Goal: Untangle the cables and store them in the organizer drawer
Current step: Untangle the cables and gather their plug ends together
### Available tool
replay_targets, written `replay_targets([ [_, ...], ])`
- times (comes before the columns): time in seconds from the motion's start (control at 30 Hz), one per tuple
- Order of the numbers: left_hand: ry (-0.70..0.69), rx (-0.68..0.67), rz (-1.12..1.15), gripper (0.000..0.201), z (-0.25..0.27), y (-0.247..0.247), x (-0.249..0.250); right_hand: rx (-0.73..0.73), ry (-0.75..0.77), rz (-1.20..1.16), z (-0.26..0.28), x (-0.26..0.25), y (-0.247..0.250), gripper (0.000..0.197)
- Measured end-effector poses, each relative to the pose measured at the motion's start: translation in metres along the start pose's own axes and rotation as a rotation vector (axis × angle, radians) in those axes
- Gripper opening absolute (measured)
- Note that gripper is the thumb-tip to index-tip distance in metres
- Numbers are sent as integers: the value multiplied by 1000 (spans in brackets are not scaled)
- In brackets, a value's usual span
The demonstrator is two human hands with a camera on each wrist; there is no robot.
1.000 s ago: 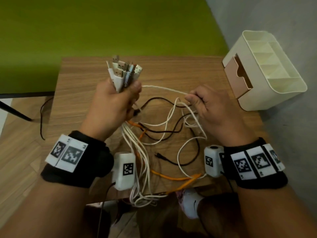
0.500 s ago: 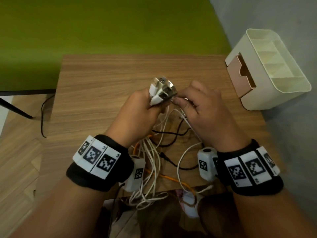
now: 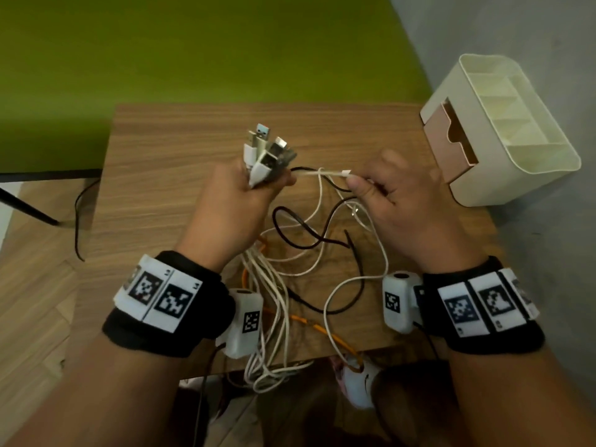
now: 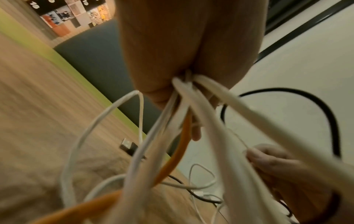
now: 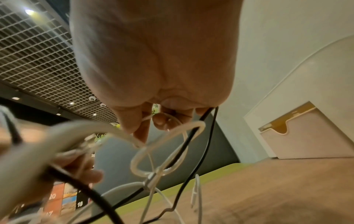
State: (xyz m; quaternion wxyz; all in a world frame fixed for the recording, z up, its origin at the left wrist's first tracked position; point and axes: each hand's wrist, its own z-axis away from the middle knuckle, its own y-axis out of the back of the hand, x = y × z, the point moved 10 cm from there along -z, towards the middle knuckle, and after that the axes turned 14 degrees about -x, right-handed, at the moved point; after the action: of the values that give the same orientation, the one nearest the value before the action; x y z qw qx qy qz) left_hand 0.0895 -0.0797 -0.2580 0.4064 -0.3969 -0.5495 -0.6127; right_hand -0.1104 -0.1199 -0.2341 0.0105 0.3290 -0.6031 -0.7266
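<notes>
We see the left hand point(image 3: 230, 201) fisted round a bundle of white, black and orange cables point(image 3: 267, 153), plugs up, over the wooden desk point(image 3: 167, 150) centre; right hand point(image 3: 392, 195) pinches one thin white cable point(image 3: 322, 172) just beside; loose loops trail to the near edge; cream plastic organizer with tan drawer point(image 3: 512, 146) ajar at the far right corner.

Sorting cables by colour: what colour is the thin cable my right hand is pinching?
White cable; the head view shows it best.
</notes>
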Motion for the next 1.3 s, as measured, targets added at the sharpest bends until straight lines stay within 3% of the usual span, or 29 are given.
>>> replay_targets([
  [0.13,-66,-78,-123,18,1,-23,14,20,86,63,1,-22,-10,36],
  [0.3,-127,-180,-207,9,2,-42,25,20,149,100,3,-40,-20,20],
  [0.43,-133,-171,-222,26,3,-38,29,-28,148,74,0,-38,-23,29],
  [0.5,-121,-148,-72,25,2,-32,25,-66,129,34,-1,-34,-24,36],
  [0.6,-63,-150,455,19,2,-26,14,-137,21,25,-5,-18,-22,45],
  [0.7,-65,-162,720,17,4,-20,14,-214,-109,93,-4,4,-19,36],
  [0.83,25,-147,560,17,-2,-22,-2,-115,-69,37,-2,6,-5,20],
  [0.97,34,-209,471,11,-3,-38,-1,-89,94,-135,-1,-15,-8,38],
  [1.07,18,-241,471,13,-3,-44,1,36,226,-338,4,-25,2,38],
  [1.17,19,-270,490,10,-1,-49,4,184,247,-434,9,-26,14,38],
  [1.23,-25,-312,514,9,2,-53,12,171,266,-370,7,-31,12,39],
  [1.3,-73,-327,579,11,4,-52,19,81,242,-319,0,-28,2,24],
])
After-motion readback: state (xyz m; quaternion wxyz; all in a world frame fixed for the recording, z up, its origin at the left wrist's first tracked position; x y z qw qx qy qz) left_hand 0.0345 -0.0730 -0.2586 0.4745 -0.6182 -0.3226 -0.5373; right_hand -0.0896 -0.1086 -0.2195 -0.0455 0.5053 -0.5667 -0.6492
